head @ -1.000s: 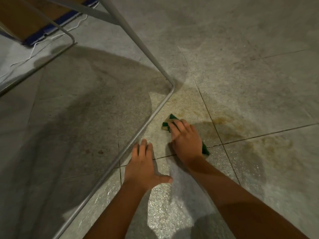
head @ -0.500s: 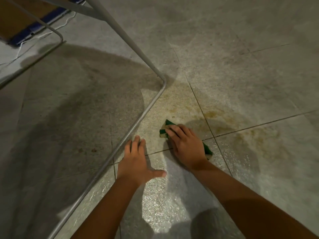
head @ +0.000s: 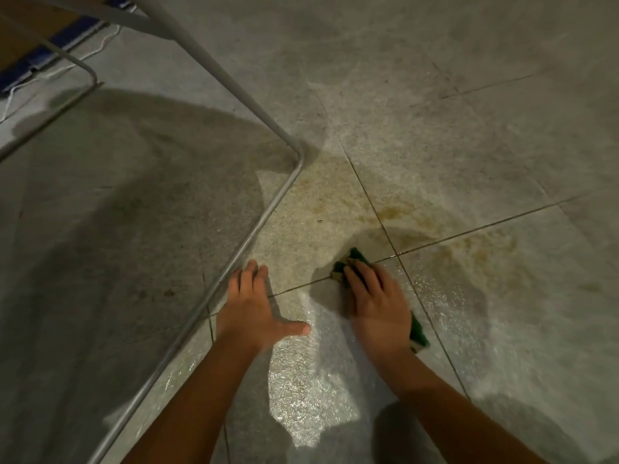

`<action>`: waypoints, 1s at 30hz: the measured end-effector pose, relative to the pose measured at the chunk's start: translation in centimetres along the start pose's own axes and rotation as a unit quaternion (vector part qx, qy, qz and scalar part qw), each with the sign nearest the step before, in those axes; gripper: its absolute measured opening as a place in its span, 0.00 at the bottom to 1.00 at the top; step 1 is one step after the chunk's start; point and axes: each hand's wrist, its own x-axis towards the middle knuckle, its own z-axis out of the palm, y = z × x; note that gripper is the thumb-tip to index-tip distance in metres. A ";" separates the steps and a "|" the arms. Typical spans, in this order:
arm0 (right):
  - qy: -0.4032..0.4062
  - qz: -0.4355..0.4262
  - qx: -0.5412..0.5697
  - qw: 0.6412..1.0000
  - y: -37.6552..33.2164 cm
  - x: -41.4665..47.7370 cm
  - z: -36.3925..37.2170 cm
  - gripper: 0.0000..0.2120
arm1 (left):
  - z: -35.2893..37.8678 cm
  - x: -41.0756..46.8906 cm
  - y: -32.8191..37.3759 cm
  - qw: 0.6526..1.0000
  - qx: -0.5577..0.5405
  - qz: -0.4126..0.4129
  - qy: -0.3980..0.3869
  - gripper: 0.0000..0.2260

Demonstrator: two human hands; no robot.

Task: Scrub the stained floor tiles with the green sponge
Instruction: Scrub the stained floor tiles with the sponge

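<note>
Since a second ago, right hand (head: 376,306) and green sponge (head: 351,261) have slid back toward the grout crossing; its fingers press flat on the sponge. Left hand (head: 256,309) lies open, fingers spread, just beside the metal frame (head: 254,229) at 9 o'clock. Brown stains (head: 469,256) spread on wet floor tiles (head: 502,329) toward 2 o'clock, unobstructed.

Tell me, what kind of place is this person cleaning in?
Probably a room in a home, though I can't tell which. The floor is large grey tiles with brown stains, a thin metal furniture frame stands on it, and a white cord trails near a blue-edged mat.
</note>
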 end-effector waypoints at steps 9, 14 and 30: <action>-0.016 -0.050 0.068 0.996 4.2 4.1 -0.5 0.17 | -0.3 -0.1 0.3 1.000 0.011 -0.002 -0.002 0.57; 0.035 0.064 0.015 0.997 4.4 0.9 -0.9 0.15 | -0.2 -0.1 0.3 1.000 0.001 -0.001 0.002 0.57; -0.002 -0.005 0.033 0.999 6.7 0.7 -1.8 0.19 | 0.8 -0.4 0.7 0.998 -0.005 0.048 0.033 0.53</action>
